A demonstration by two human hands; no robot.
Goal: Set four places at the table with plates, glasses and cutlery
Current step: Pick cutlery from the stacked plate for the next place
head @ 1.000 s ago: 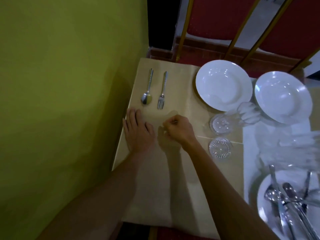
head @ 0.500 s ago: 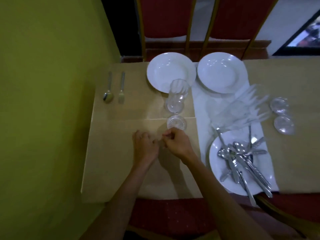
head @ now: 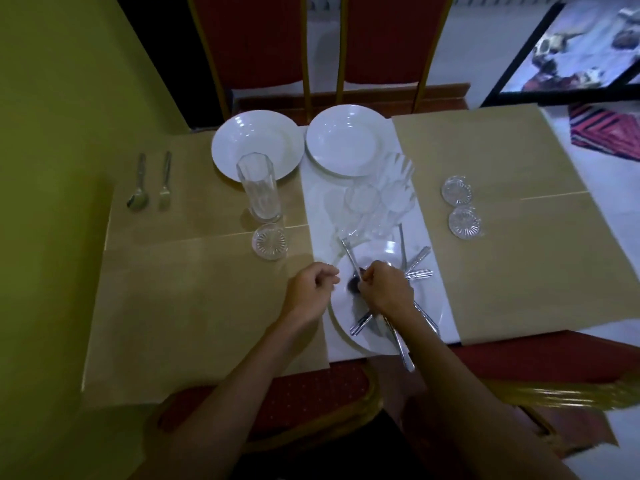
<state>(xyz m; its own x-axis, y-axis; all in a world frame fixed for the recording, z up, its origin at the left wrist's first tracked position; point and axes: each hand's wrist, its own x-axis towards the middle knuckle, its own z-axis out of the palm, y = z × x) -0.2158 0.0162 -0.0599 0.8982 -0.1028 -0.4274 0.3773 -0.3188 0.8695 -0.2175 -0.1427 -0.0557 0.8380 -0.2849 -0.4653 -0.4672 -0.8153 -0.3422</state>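
Note:
My right hand [head: 386, 289] sits over the near white plate [head: 374, 341] heaped with cutlery and pinches a spoon [head: 352, 268] by its handle. My left hand [head: 310, 289] hovers beside the plate's left rim, fingers curled, holding nothing. Two empty white plates [head: 258, 142] [head: 343, 138] lie at the far edge. A tall glass [head: 259, 188] stands on a coaster by the left plate. Several clear glasses [head: 377, 202] cluster mid-table. A spoon [head: 138, 188] and fork [head: 165, 183] lie at the far left.
Glass coasters sit near the tall glass [head: 270, 241] and in a pair at the right [head: 456, 190] [head: 465, 221]. Tan placemats [head: 512, 237] cover the table. Red chairs [head: 381, 39] stand behind; a red seat [head: 277, 389] is under the near edge. A green wall [head: 52, 168] bounds the left.
My view swung right from the far-left corner. Both hands moved right from the tan placemat to the cutlery plate, and my right hand has taken hold of a spoon.

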